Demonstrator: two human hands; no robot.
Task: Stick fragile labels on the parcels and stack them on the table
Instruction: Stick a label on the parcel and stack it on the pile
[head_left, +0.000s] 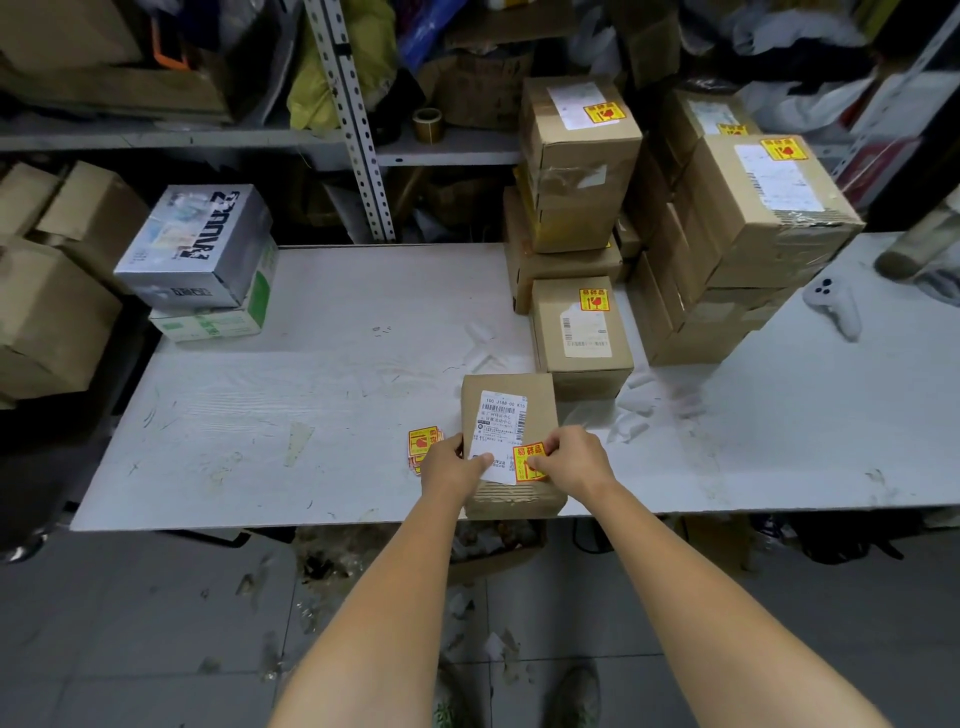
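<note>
- White worktop in a cluttered storeroom: both hands work at its near edge, straight in front of the person.
- Left hand grips the left side of the small parcel, fingers curled at its edge and the thumb lying across the white shipping label.
- Right hand has its fingers curled onto the fragile label, thumb on its face, at the parcel's near right corner. I cannot tell whether the sticker is fully down.
- The parcel sits between the two hands, and its long axis runs away from the person, so most of it lies beyond the fingertips.
- Spare labels lie on the worktop just outside the left hand, touching or nearly touching its knuckles.
- Beyond the right hand and slightly to its right, a labelled box sits just past the parcel's far end.
- Farther the same way stand the tall stacks, several bearing the same sticker.
- My judgement: once the sticker is smoothed, the parcel has to travel forward and rightward. The right hand is the nearer one to that pile, and the low labelled box looks like the easiest place to set it.
</note>
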